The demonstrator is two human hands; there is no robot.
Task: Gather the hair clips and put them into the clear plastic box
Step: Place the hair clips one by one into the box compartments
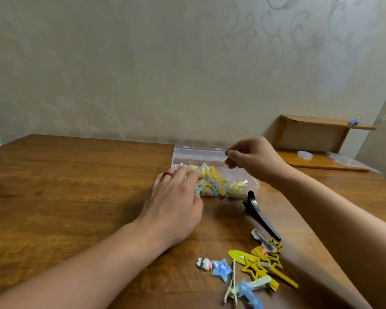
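The clear plastic box (250, 184) lies at mid-table, holding several yellow, blue and pink hair clips. Its lid (198, 150) stands open at the back. My left hand (174, 201), with a red ring, grips the box's left end, fingers over the top and thumb at the front wall. My right hand (252, 160) hovers over the right end, its fingertips pinched at the lid's right corner. A long black clip (260, 214) lies just in front of the box. A pile of loose hair clips (252, 270), stars, a yellow snap clip and a white figure, sits near the front edge.
A low wooden shelf (316, 139) stands at the back right against the wall, with a blue binder clip (353, 123) on top and clear plastic items underneath. The patterned wall runs close behind the box. The wooden table (65, 186) stretches away to the left.
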